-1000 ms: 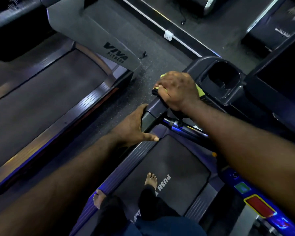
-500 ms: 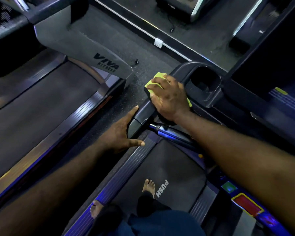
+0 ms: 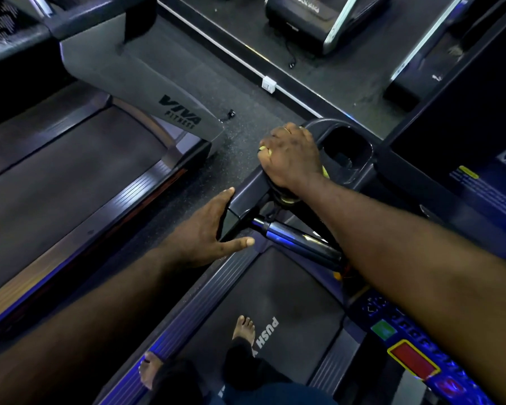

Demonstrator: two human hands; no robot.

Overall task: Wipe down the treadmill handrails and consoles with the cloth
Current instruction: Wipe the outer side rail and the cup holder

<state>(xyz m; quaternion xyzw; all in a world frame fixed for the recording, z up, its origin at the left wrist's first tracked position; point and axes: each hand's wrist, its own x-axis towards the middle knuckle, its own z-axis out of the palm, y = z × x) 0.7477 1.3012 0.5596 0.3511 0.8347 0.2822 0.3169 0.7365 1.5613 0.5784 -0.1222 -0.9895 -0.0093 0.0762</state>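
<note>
Yellow cloth (image 3: 324, 171) bunched under right hand (image 3: 289, 156), fingers curled round it, pressed on front end of handrail (image 3: 246, 191), just beside cup holder (image 3: 345, 150). Step: wiping the handrail. Left hand (image 3: 208, 229) spread flat against rail's outer side, bracing. Next, likely: sweep cloth down rail, then console (image 3: 412, 363). Rail is matte moulded plastic; chrome bar (image 3: 292, 235) is glossy and round.

The dark handrail (image 3: 249, 191) is occupied at both ends: the right hand (image 3: 292, 159) grips a yellow cloth (image 3: 324, 171) at the far end and the left hand (image 3: 208, 229) lies flat against the near end, with a bare stretch between. Left of the rail, speckled floor (image 3: 240, 141) lies open up to the neighbouring treadmill's grey upright (image 3: 146, 83). On the right, the cup holder (image 3: 345, 150) sits just beside the right hand, and a chrome bar (image 3: 292, 238) crosses above the belt (image 3: 275, 302).
</note>
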